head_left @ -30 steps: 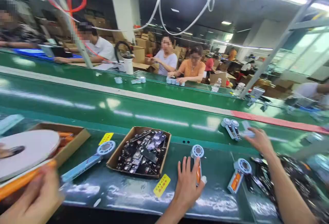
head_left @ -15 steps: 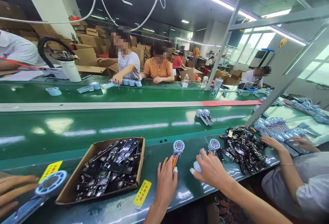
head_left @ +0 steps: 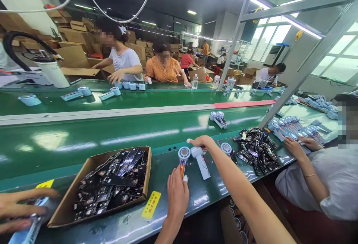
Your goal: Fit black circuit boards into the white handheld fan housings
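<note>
My left hand (head_left: 177,191) is closed around the lower handle of a handheld fan (head_left: 184,153), whose round blue-white head faces up and whose orange wiring or inner part shows in the opened handle. Just right of it, my right hand (head_left: 201,141) reaches over the head of a second, pale handheld fan (head_left: 201,165), handle towards me. One white-tipped digit sticks out left; the other fingers are partly hidden at the fan's head and seem to grip it. A third fan head (head_left: 226,148) shows beyond my right forearm.
A cardboard tray (head_left: 148,173) of black circuit boards stands left, beside a yellow label (head_left: 151,204). More boards are heaped (head_left: 258,150) at right. Two fans (head_left: 218,119) lie on the green belt (head_left: 134,132). A co-worker's hand (head_left: 22,208) works at far left; another person sits right.
My right hand has moved forward and left, and the pale fan beside it now shows its whole handle. My left hand stays on its fan. The view has shifted slightly.
</note>
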`<state>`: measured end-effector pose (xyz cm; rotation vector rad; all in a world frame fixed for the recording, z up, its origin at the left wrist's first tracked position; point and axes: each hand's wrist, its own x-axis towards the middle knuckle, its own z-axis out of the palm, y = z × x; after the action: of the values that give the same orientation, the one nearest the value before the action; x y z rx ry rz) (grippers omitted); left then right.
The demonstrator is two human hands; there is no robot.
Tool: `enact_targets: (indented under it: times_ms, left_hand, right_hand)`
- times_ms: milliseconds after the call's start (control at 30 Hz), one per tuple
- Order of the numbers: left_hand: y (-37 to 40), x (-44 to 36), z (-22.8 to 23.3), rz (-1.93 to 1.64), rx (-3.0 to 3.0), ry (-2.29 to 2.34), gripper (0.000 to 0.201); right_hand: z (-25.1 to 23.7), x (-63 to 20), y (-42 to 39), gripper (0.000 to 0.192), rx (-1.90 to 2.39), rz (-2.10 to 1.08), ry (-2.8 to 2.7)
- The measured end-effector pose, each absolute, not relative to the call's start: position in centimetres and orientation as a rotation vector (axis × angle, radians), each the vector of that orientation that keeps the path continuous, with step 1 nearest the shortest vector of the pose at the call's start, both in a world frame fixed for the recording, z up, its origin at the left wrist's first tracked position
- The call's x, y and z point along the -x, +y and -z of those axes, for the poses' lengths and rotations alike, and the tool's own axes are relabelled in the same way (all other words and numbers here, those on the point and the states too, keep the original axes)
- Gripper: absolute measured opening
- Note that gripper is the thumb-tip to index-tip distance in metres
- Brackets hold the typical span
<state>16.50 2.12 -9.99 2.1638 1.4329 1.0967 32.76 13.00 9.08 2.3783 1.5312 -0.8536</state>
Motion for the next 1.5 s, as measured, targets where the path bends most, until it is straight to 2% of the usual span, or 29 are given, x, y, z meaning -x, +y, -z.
enact_targets:
  times_ms: [167, 267, 467, 600, 667, 733, 833, 933, 1067, 1133, 1233, 1300, 1400, 1500]
  left_hand:
    - [1.0, -16.7, 8.7, -1.083, -2.228, 1.433, 0.048]
    - [0.7, -16.2, 7.6, -0.992, -2.338, 1.486, 0.044]
    - [0.1, -14.8, 5.6, -0.747, -2.375, 1.411, 0.047]
    - [-0.3, -13.2, 4.1, -0.725, -2.244, 1.301, 0.048]
    - [0.0, -11.5, 2.9, -0.783, -2.169, 1.267, 0.040]
    - [0.8, -9.3, 1.3, -0.935, -2.142, 1.290, 0.033]
    - [2.9, -6.0, -1.1, -1.203, -2.208, 1.546, 0.030]
    - [5.4, -4.5, -3.3, -0.934, -2.304, 1.874, 0.035]
    - [7.4, -4.8, -4.4, -0.355, -2.333, 1.980, 0.036]
    - [7.8, -4.8, -4.3, -0.306, -2.316, 1.977, 0.035]
    - [7.9, -4.0, -4.2, -0.587, -2.240, 1.923, 0.030]
    - [7.6, -3.3, -4.8, -0.916, -2.141, 1.870, 0.026]
    - [6.7, -3.0, -6.5, -1.362, -1.963, 1.789, 0.024]
    - [5.5, -3.8, -7.4, -1.555, -1.892, 1.647, 0.023]
  right_hand:
    - [-7.8, -33.3, 10.5, 0.062, -2.374, 0.993, 1.586]
    - [-6.9, -32.9, 7.4, 0.046, -2.432, 0.944, 1.712]
    - [-5.7, -31.2, 3.2, 0.027, -2.629, 0.477, 1.846]
    - [-4.9, -34.2, 1.9, 0.041, -2.832, 0.128, 1.766]
    - [-3.8, -36.6, 1.5, 0.046, -2.957, -0.223, 1.600]
    - [-2.4, -38.4, 1.1, 0.048, -2.929, -0.296, 1.600]
    - [-0.5, -38.9, 0.8, 0.035, -2.881, -0.294, 1.706]
    - [0.6, -37.6, 1.2, 0.031, -2.894, -0.296, 1.732]
    - [0.3, -35.4, 1.9, 0.036, -2.893, -0.279, 1.812]
    - [-0.6, -34.0, 1.6, 0.041, -2.906, -0.304, 1.863]
    - [-2.2, -30.6, 0.2, 0.038, -2.932, -0.283, 2.121]
    - [-3.1, -27.6, -0.6, 0.032, -2.784, -0.033, 2.344]
    - [-3.3, -23.6, -0.3, 0.030, -2.623, 0.228, 2.209]
    - [-2.8, -21.7, 1.4, 0.025, -2.677, 0.340, 1.926]
